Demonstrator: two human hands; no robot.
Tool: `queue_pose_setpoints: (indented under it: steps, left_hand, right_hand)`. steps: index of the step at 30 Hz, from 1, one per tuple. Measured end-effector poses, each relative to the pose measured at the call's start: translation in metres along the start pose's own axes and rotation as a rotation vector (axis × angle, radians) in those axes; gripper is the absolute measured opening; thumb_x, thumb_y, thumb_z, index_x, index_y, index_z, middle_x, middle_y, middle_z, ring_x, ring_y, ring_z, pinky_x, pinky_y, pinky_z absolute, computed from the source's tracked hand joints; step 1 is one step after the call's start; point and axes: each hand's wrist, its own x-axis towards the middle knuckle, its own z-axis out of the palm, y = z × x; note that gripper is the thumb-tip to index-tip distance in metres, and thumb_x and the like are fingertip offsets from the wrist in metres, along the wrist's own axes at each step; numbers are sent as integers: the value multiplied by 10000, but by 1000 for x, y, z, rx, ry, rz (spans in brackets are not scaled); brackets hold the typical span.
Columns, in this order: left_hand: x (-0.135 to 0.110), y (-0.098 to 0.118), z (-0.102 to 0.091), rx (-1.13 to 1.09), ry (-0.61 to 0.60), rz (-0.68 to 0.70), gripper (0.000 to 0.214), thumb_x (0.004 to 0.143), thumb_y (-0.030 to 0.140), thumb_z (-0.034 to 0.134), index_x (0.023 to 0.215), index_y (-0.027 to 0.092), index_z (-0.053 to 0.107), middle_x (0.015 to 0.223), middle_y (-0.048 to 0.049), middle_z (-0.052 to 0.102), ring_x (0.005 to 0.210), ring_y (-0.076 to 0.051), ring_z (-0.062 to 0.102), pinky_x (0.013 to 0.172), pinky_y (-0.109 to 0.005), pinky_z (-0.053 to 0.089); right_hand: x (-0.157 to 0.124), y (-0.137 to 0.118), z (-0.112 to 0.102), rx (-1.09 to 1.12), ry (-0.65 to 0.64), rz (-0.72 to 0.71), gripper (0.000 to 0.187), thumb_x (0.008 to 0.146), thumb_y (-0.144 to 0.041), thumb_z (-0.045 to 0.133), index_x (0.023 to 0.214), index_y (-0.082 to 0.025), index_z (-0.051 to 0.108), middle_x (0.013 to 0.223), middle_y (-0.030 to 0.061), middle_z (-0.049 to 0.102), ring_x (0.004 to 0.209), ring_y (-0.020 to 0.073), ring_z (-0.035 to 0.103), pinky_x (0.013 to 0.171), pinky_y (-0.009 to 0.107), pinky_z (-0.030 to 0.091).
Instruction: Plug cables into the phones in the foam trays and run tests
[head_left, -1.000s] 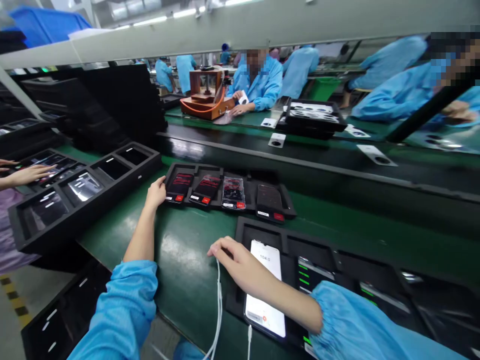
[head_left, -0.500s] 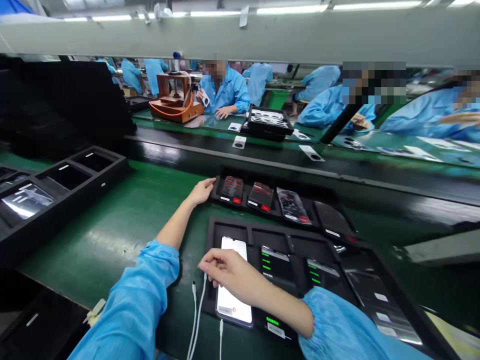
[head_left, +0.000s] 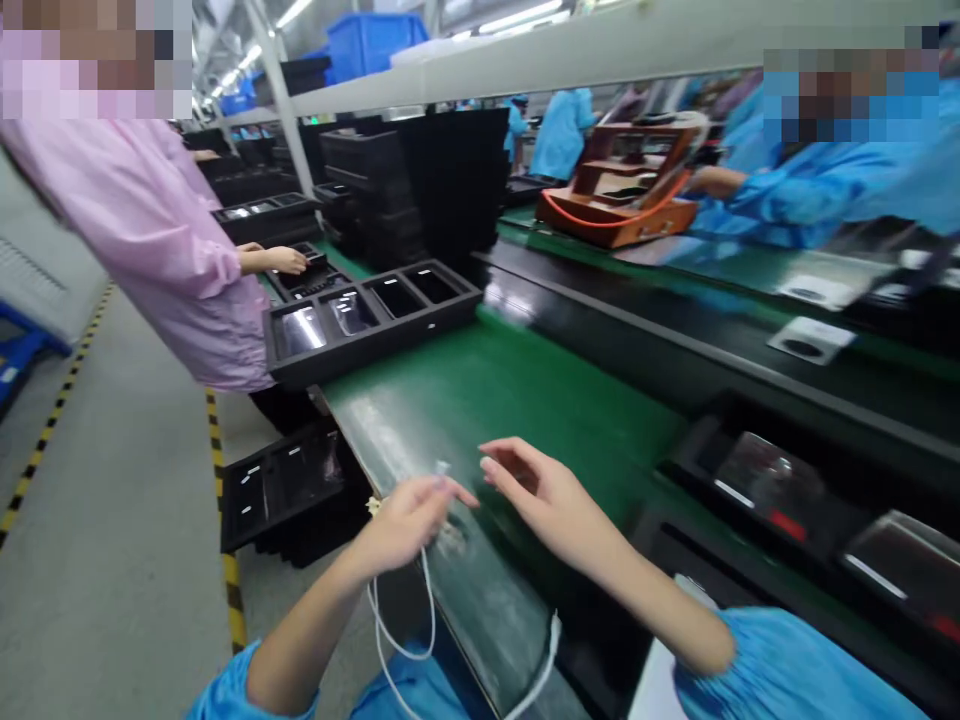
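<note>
My left hand [head_left: 405,520] is closed on a white charging cable [head_left: 433,610] at the front edge of the green table [head_left: 480,385]. The cable's pale plug shows above the fingertips, blurred, and a loop hangs below. Just to the right, my right hand [head_left: 544,500] is held over the table with thumb and fingers apart and nothing visible in them. Another white cable [head_left: 551,645] lies at the table edge below it. Part of a white phone [head_left: 652,685] shows under my right forearm, mostly hidden.
A black tray [head_left: 390,330] with dark phones lies at the far left end. More trays [head_left: 285,490] are stacked below the table edge. A co-worker in pink [head_left: 180,250] stands beyond. Wrapped packs [head_left: 772,480] fill a black tray at right. An orange-brown fixture [head_left: 619,200] stands across the conveyor.
The view has swung left. My left hand has left the tray of packs and now grips a white cable. My right hand has let go of the cable and moved off the phone.
</note>
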Motion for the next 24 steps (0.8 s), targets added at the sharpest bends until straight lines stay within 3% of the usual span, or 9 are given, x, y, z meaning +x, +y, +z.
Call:
queue_pose_setpoints:
  steps: [2, 4, 5, 7, 9, 12, 18, 21, 24]
  left_hand:
    - [-6, -3, -59, 195, 389, 140, 774, 1014, 848, 433, 1059, 155, 773, 678, 4, 549, 588, -154, 516, 585, -282, 453]
    - [-3, 4, -122, 578, 747, 320, 613, 1101, 662, 414, 1135, 178, 788, 1052, -126, 738, 1004, -260, 683, 918, -390, 559]
    - [2, 10, -151, 783, 851, 356, 541, 1122, 560, 399, 1194, 188, 785, 1250, -164, 734, 1211, -310, 650, 1069, -462, 520]
    - [15, 24, -199, 1137, 932, 288, 441, 1119, 403, 405, 1237, 207, 783, 1462, -181, 661, 1387, -350, 561, 1210, -554, 417]
    - [29, 36, -228, 1222, 933, 268, 350, 1083, 333, 481, 1107, 212, 809, 1406, -172, 682, 1359, -353, 563, 1239, -578, 371]
    - [46, 43, -240, 1263, 915, 267, 321, 1057, 317, 529, 945, 202, 806, 1218, -168, 706, 1175, -336, 619, 1144, -549, 444]
    - [50, 35, -223, 1309, 882, 312, 443, 1096, 333, 465, 820, 199, 785, 1055, -143, 668, 1029, -306, 627, 1010, -493, 479]
    - [46, 29, -212, 1329, 822, 349, 445, 1114, 353, 464, 866, 206, 803, 1060, -131, 676, 1017, -290, 625, 991, -468, 477]
    - [42, 29, -206, 1355, 795, 362, 428, 1122, 358, 464, 949, 198, 821, 1178, -162, 688, 1072, -310, 612, 991, -479, 477]
  right_hand:
    - [31, -1, 20, -219, -93, -15, 548, 1067, -560, 525, 1418, -175, 697, 1453, 189, 702, 1386, 320, 644, 1201, 488, 482]
    - [56, -2, 39, -326, -175, 4, 629, 1006, -522, 658, 1502, -135, 670, 1663, 240, 525, 1610, 391, 415, 1326, 557, 311]
    - [65, -2, 48, -349, -204, 13, 698, 972, -519, 715, 1542, -122, 645, 1729, 252, 429, 1665, 420, 301, 1352, 589, 237]
    - [78, -4, 59, -397, -255, 29, 821, 950, -542, 752, 1633, -129, 560, 1807, 239, 266, 1709, 436, 133, 1367, 634, 133]
    - [83, -6, 65, -426, -290, 44, 850, 980, -562, 715, 1683, -138, 494, 1829, 226, 193, 1716, 428, 67, 1365, 657, 84]
    - [80, -7, 62, -435, -323, 57, 843, 999, -558, 691, 1703, -154, 463, 1841, 205, 140, 1720, 400, 19, 1369, 644, 49]
    - [75, -7, 56, -355, -325, 83, 773, 1007, -545, 687, 1667, -177, 521, 1839, 186, 160, 1722, 367, 15, 1373, 617, 29]
    - [82, -9, 59, -268, -291, 98, 687, 1009, -585, 678, 1547, -159, 648, 1816, 216, 240, 1721, 386, 44, 1368, 627, 66]
    - [93, -11, 66, -135, -243, 78, 541, 1015, -570, 673, 1370, -170, 756, 1747, 208, 421, 1710, 355, 192, 1372, 537, 152]
